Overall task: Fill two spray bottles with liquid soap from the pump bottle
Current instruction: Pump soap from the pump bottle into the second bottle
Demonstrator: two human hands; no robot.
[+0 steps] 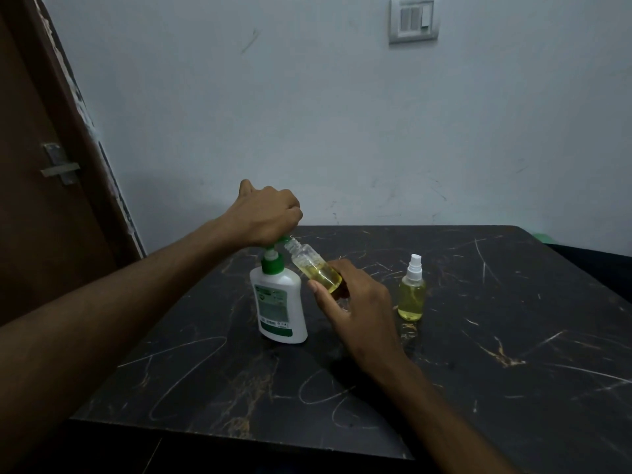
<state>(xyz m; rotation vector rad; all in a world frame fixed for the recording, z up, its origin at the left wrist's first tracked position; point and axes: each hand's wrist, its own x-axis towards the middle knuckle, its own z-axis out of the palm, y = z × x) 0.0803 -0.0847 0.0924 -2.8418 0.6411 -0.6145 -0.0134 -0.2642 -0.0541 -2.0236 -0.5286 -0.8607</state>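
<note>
A white pump bottle (278, 304) with a green pump stands on the dark table. My left hand (265, 217) sits on top of the pump head with its fingers curled over it. My right hand (352, 302) grips the base of a small clear spray bottle (316, 268) that has no cap. The bottle is tilted, its open neck up against the pump's spout, and yellow liquid fills its lower part. A second spray bottle (412, 294) with its white sprayer on stands upright to the right, full of yellow liquid.
The black marble-pattern table (478, 354) reaches to the pale wall behind. A brown door with a metal latch (60, 164) is at the left. A switch plate (413, 18) hangs on the wall.
</note>
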